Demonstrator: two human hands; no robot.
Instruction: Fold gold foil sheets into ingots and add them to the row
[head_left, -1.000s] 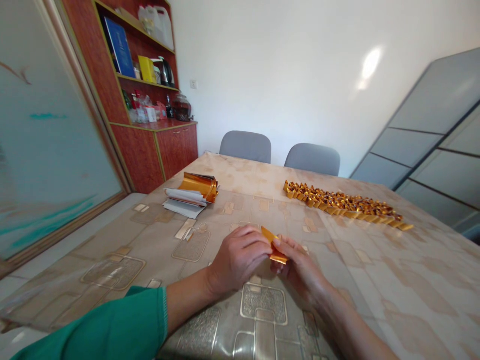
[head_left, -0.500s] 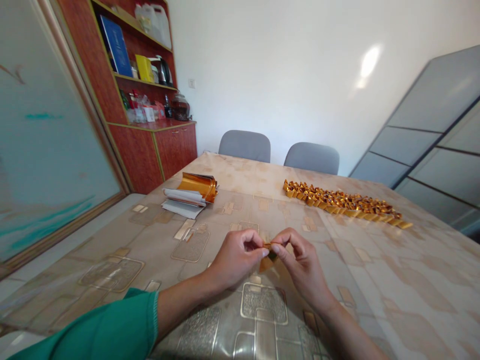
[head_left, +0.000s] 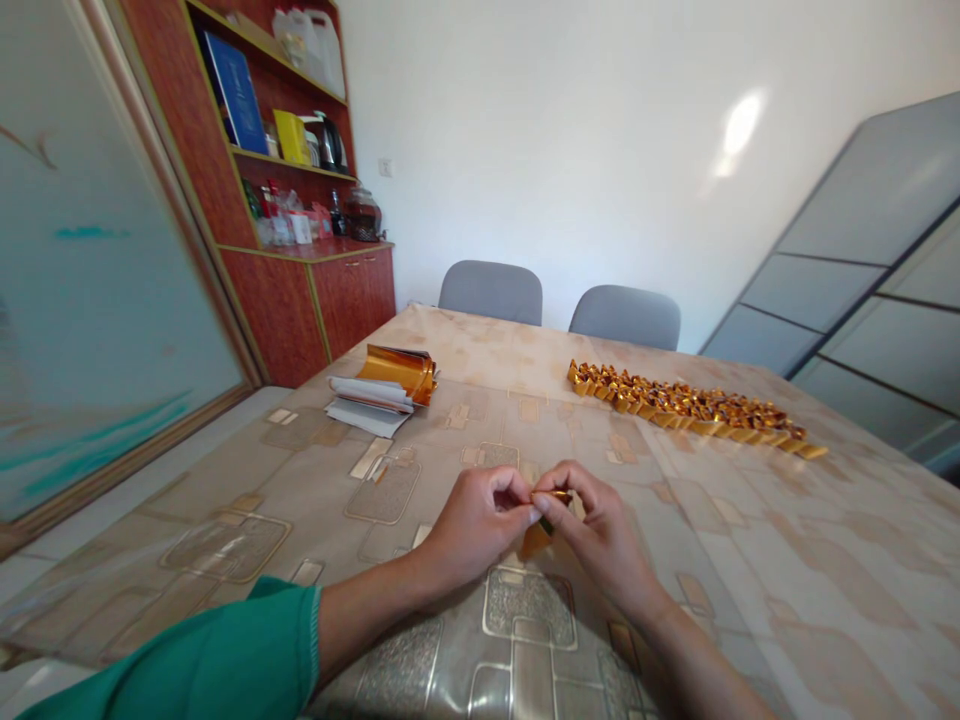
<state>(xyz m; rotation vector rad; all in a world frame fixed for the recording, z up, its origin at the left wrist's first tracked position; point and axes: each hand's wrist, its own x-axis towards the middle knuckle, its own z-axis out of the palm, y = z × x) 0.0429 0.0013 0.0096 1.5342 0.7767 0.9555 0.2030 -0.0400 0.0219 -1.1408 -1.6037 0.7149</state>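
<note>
A small piece of gold foil paper (head_left: 535,543) is pinched between my two hands, just above the table. My left hand (head_left: 480,515) grips its left side with thumb and index finger. From the other side, my right hand (head_left: 600,535) pinches it, the thumb tip almost touching the left thumb. Fingers cover most of the paper, so its folds are hard to make out. To the far right lies a long row of folded gold foil pieces (head_left: 686,398). At the left rests a stack of gold and white paper sheets (head_left: 401,372), slightly curled.
A patterned plastic cloth covers the table (head_left: 465,340). Two grey chairs (head_left: 491,290) stand at its far side. A red-brown cabinet (head_left: 352,300) with shelves of household items is at the back left, near a glass door (head_left: 97,300).
My fingers have shifted slightly on the gold foil paper, and the thumbs are closer together. The right hand has moved a little inward. The stack and the row are unchanged.
</note>
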